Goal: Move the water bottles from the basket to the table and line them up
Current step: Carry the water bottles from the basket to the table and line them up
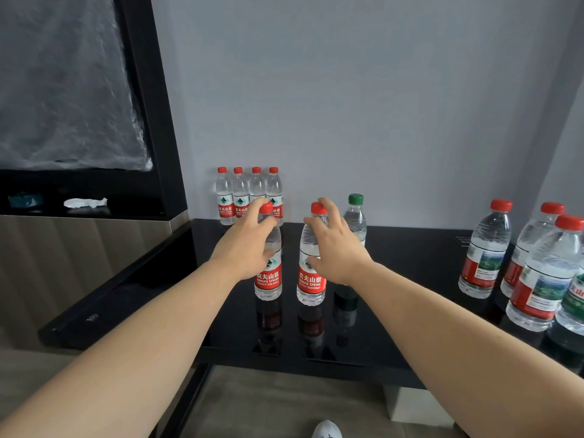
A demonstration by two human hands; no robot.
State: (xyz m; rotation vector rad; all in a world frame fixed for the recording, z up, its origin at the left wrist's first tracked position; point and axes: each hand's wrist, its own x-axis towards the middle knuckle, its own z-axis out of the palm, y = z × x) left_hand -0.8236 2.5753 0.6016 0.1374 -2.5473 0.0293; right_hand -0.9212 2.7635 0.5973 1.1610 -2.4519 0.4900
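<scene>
Two red-capped water bottles stand upright on the glossy black table [410, 267]. My left hand [245, 245] wraps the neck and shoulder of the left bottle [268, 279]. My right hand [336, 248] holds the upper part of the right bottle [311, 282]. A green-capped bottle [355, 216] stands just behind my right hand, partly hidden. Several red-capped bottles [249, 197] stand in a row against the wall at the back. No basket is in view.
Several larger bottles [486, 248] with red and green labels crowd the table's right end. A black-framed panel [142, 90] and a dark shelf [82, 203] with crumpled items rise on the left. My shoe [327, 429] shows on the floor below the table's front edge.
</scene>
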